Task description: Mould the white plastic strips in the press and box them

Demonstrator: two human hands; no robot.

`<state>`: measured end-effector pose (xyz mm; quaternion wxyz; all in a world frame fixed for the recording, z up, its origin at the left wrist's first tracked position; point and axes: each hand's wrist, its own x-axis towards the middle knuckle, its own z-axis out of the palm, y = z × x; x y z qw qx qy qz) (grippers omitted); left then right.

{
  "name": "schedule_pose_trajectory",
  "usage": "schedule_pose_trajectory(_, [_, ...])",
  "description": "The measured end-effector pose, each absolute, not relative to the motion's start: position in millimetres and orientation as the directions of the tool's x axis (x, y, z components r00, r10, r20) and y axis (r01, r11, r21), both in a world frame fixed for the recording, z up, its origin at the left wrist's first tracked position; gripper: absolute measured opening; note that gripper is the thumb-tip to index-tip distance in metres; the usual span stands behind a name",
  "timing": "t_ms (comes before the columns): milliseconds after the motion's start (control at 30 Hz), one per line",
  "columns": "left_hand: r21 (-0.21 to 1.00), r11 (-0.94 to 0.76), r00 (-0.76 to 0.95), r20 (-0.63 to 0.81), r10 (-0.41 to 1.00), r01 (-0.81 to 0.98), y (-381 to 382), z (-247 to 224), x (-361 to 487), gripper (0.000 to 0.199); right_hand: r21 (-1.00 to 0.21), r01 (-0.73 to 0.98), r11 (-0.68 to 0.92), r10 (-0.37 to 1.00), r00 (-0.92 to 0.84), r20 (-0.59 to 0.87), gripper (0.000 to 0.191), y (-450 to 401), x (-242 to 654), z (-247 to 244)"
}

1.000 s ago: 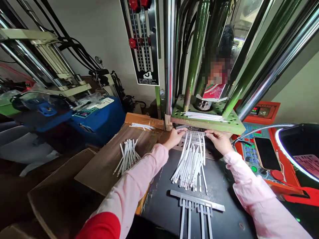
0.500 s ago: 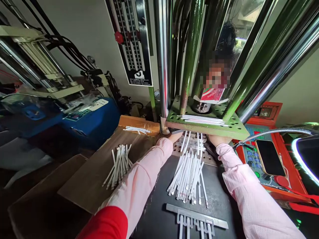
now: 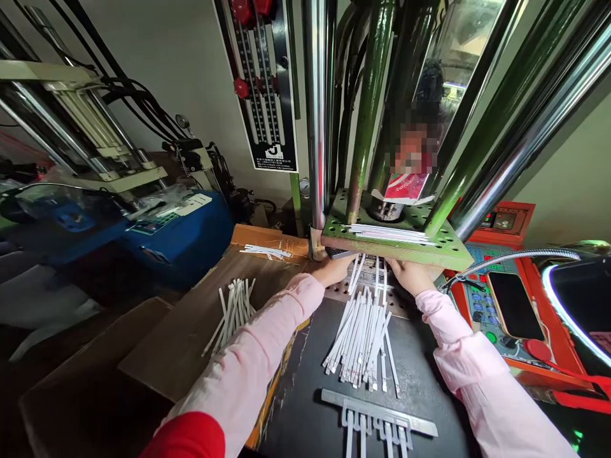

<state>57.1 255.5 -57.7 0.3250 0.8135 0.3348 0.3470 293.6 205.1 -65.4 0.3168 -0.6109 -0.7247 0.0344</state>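
A lit ring point(image 3: 556, 313) glows white at right, the white strips point(image 3: 359, 337) show bright, the cardboard point(image 3: 86, 375) at lower left sinks into shadow, glare streaks the chrome column point(image 3: 317, 114), and the left edge looks stretched and blurred.

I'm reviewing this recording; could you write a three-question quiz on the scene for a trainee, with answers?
1. Where does the phone lie?
a) On the black table
b) On the control panel
c) On the green plate
2. True or false: white strips show between the left hand and the right hand.
3. How many strips run from the metal bar to the picture's bottom edge?

Key: 1. b; 2. true; 3. four.
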Motion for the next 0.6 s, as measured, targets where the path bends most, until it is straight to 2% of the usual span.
schedule_pose_trajectory(100, [0.597,-0.695,0.706,0.283,0.649,0.400,241,-54,51,0.065,-0.424,0.836,0.347,0.906,-0.182,0.381,0.041,192,286,-66])
schedule_pose_trajectory(167, [0.422,-0.785,0.774,0.250,0.581,0.453,236,-50,52,0.069,-0.418,0.821,0.389,0.900,-0.243,0.361,0.040,188,284,-64])
schedule_pose_trajectory(233, [0.322,-0.811,0.784,0.246,0.570,0.488,234,-47,56,0.064,-0.412,0.821,0.396,0.901,-0.259,0.350,0.041,188,285,-63])
schedule_pose_trajectory(400, [0.359,-0.782,0.753,0.254,0.607,0.509,237,-47,64,0.054,-0.399,0.863,0.309,0.925,-0.176,0.336,0.046,196,288,-67])
schedule_pose_trajectory(600, [0.410,-0.748,0.747,0.203,0.633,0.522,240,-36,67,0.059,-0.398,0.884,0.245,0.940,-0.116,0.320,0.041,195,275,-53])
